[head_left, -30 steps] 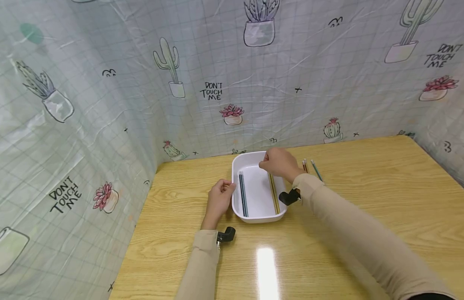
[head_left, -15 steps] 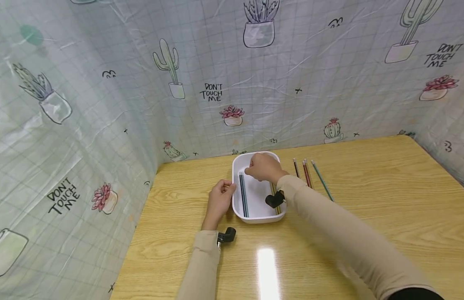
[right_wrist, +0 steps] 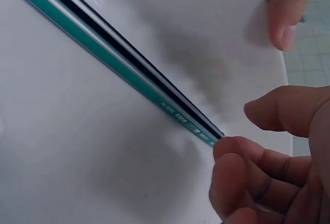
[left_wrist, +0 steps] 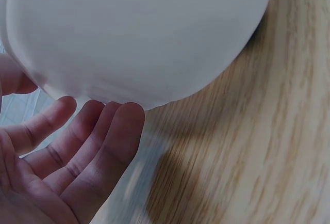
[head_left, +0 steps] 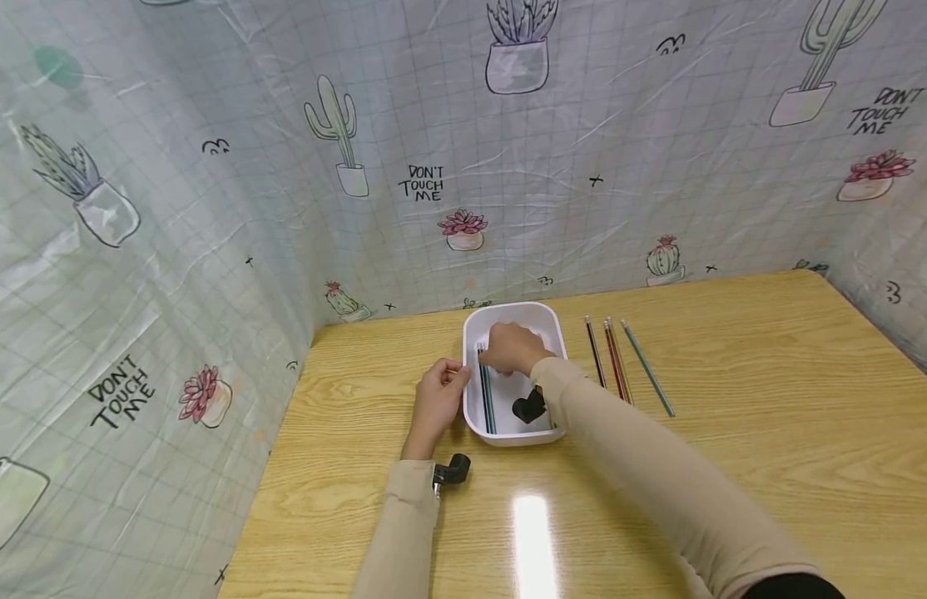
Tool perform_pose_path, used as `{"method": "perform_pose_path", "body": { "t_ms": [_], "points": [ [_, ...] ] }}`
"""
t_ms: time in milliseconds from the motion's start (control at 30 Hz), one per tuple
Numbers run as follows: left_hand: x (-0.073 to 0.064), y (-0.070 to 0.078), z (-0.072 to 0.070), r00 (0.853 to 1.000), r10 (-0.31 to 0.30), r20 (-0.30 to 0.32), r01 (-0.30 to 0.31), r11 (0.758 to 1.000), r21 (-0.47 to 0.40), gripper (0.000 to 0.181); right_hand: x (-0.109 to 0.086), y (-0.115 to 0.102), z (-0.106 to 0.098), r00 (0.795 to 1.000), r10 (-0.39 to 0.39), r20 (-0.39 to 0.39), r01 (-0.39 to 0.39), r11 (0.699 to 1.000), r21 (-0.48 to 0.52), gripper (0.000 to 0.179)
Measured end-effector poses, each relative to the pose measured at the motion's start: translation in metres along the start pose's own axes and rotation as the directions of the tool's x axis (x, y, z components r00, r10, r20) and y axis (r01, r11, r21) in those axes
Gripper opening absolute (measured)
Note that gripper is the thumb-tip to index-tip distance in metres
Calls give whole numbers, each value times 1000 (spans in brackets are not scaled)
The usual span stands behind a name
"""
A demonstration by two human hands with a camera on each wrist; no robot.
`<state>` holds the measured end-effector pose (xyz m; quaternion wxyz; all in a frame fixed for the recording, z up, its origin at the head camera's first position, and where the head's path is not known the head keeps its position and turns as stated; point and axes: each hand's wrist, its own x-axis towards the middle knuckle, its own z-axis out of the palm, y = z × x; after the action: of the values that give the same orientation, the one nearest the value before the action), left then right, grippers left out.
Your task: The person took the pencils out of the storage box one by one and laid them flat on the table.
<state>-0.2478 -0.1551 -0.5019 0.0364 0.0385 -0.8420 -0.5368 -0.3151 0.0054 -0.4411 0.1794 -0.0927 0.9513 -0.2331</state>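
My left hand grips the left wall of a white plastic tray, fingers against the outside and thumb over the rim. Two pencils, one green and one black, lie side by side along the tray's left side. My right hand is inside the tray, over the far ends of these pencils. In the right wrist view its thumb stands apart from the bent fingers, and the fingertips are right at the pencil ends. Yellow pencils on the tray's right side are mostly hidden under the right forearm.
Right of the tray, several loose pencils lie on the wooden table: black, red, a gold one beside it, and teal. A cactus-printed curtain stands behind and along both sides.
My right hand has moved left and down across the tray, from its right side to the green and black pencils. The loose pencils at right have come into view. My left hand stays put.
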Motion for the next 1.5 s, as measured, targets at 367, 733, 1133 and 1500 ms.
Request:
{"method": "perform_pose_path", "body": {
  "t_ms": [367,733,1133,1500],
  "points": [
    [1,1,0,1000,15,-14,-15,1000,8,22,9,8,15,998,28,53,-29,999,25,18],
    [0,0,1,1000,23,-14,-23,1000,8,22,10,8,21,999,33,24,-32,999,-30,22],
    [-1,1,1,1000,11,-3,-11,1000,2,25,4,12,19,994,96,57,-96,995,-14,22],
    [-1,0,1,1000,4,-9,-4,1000,8,24,3,17,17,994,102,32,-102,995,2,27]
  ]
}}
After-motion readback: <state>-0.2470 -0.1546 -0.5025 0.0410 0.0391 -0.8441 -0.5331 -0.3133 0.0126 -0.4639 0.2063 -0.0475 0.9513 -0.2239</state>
